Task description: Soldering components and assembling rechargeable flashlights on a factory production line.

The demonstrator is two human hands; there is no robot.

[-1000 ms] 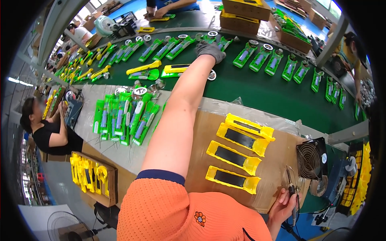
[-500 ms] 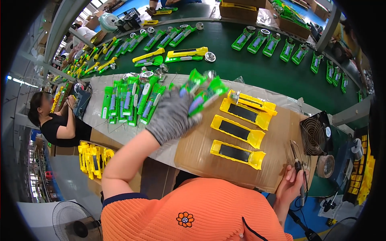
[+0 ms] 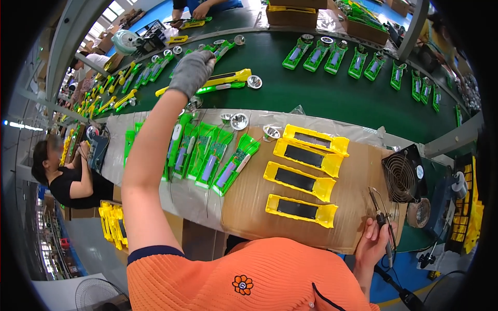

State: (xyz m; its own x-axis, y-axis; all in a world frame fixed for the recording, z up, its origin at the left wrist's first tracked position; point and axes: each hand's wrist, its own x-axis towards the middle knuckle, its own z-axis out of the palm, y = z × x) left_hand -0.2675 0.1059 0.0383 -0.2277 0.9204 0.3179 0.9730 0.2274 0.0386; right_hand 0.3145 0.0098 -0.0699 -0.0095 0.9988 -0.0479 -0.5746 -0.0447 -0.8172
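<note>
My left hand (image 3: 193,72), in a grey knit glove, is stretched over the green conveyor, above green flashlight housings (image 3: 223,51). Its fingers curl downward and hide whatever lies under them. In my bare right hand (image 3: 374,237) is a soldering iron (image 3: 382,220), tip up, at the cardboard's right side. Several yellow flashlight shells (image 3: 290,177) with dark panels lie in a column on the cardboard. Left of them, green housings (image 3: 236,165) with purple cells, wires and round reflectors (image 3: 239,122) rest on the worktable, partly hidden by my left forearm.
A square fan (image 3: 400,175) and a tape roll (image 3: 418,212) stand right of the cardboard (image 3: 249,207). More green housings (image 3: 358,62) line the conveyor (image 3: 311,98). A co-worker (image 3: 67,171) sits at the left, beside a box of yellow shells (image 3: 113,224). Another person's hands (image 3: 201,10) work across the conveyor.
My left hand has gone from the green housings at the worktable to the conveyor, farther away. The housings it carried now lie on the table. My right hand keeps the soldering iron.
</note>
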